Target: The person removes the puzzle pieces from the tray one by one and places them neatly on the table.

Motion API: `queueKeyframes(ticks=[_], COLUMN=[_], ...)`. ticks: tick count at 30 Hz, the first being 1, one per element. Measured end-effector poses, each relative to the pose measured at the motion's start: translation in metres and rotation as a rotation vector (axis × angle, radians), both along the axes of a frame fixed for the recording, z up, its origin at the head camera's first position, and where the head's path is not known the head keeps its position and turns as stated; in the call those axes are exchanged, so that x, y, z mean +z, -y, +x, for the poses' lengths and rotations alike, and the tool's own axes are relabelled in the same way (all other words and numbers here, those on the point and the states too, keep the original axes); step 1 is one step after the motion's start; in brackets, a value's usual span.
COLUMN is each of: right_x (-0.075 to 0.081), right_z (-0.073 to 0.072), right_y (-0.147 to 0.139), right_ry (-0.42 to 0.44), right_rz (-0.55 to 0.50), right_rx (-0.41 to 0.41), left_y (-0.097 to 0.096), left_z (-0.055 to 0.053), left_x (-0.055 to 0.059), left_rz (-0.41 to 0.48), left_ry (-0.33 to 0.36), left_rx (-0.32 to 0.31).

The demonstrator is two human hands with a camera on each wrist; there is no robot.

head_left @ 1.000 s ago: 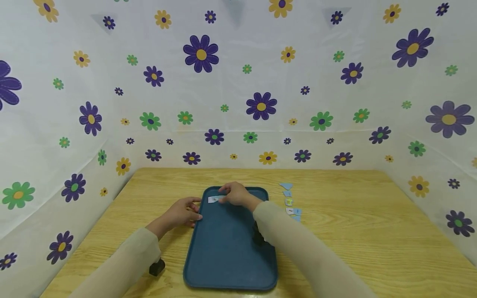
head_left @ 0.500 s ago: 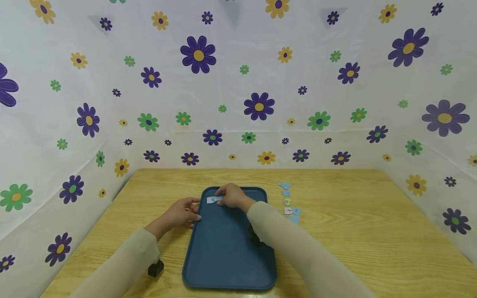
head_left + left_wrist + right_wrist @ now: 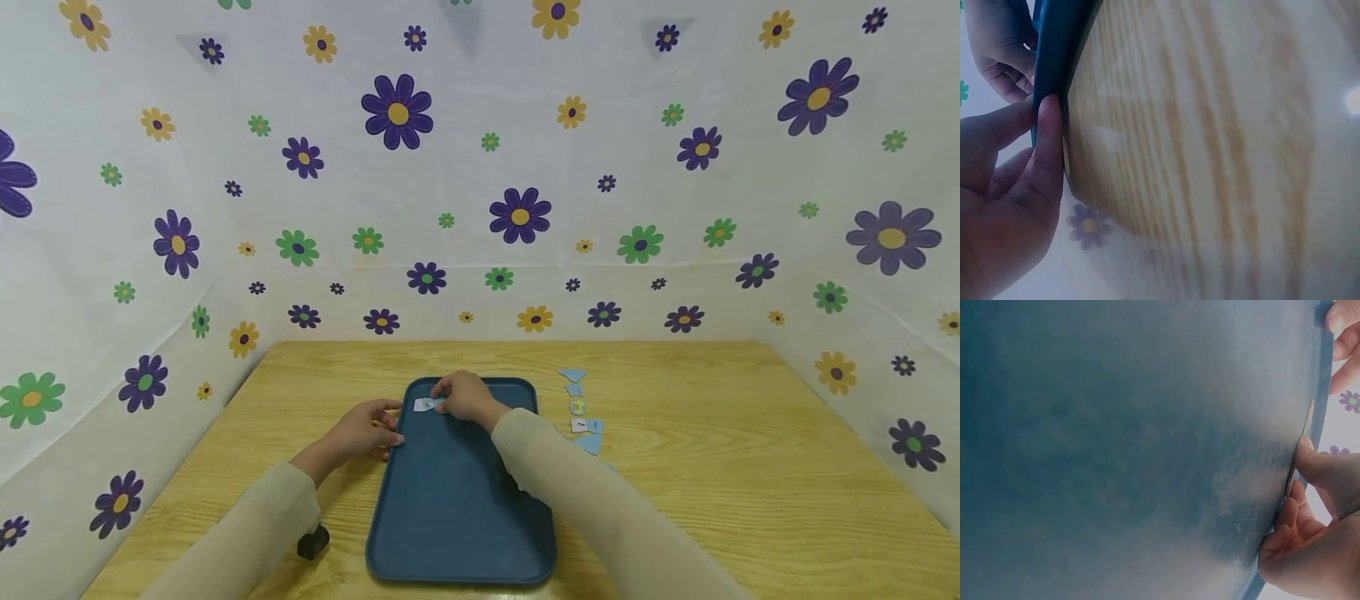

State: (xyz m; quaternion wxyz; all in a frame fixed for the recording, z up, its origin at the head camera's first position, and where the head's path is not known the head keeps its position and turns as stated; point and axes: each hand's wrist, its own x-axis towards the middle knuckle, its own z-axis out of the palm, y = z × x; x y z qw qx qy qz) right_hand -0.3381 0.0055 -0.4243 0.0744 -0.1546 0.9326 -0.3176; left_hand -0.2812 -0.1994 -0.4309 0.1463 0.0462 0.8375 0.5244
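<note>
My left hand holds the left rim of a dark blue tray, thumb and fingers at its edge in the left wrist view. Near the tray's far left corner lie a small white flat cut-out piece and a light blue piece that meets or nearly meets it. My right hand holds the light blue piece at its right end, partly covering it. In the right wrist view my thumb touches a thin flat piece, seen edge-on, low against the tray; the other fingers are curled.
Right of the tray, loose cut-outs lie in a column on the wooden table: a blue triangle, a small blue piece, a roundish yellow-marked piece, a white piece and several more blue ones. A flowered cloth stands behind.
My right hand has shifted slightly left with the light blue piece, towards the white one. The right forearm has swung left, uncovering more blue on the table. The left hand stays on the rim.
</note>
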Motion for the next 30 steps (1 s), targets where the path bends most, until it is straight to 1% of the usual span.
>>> queueKeyframes(ticks=[6,15,19,24,30], right_x=[-0.001,-0.002,-0.001,0.007,0.017], right_z=[0.003,0.005,0.005,0.007,0.011], right_y=[0.0,0.0,-0.003,-0.008,-0.014], right_ry=[0.0,-0.003,-0.011,-0.024,-0.056], right_rz=[-0.001,0.001,-0.008,-0.029,-0.056], right_rx=[0.004,-0.002,-0.01,-0.014,0.003], left_y=[0.0,0.001,0.001,0.001,0.001], left_z=[0.002,0.002,0.002,0.002,0.0], left_x=[-0.001,-0.009,-0.008,-0.006,-0.009], left_rz=[0.001,-0.001,0.009,0.016,0.019], left_ry=[-0.003,-0.018,-0.016,-0.014,-0.019], left_rx=[0.0,0.013,-0.004,-0.02,0.001])
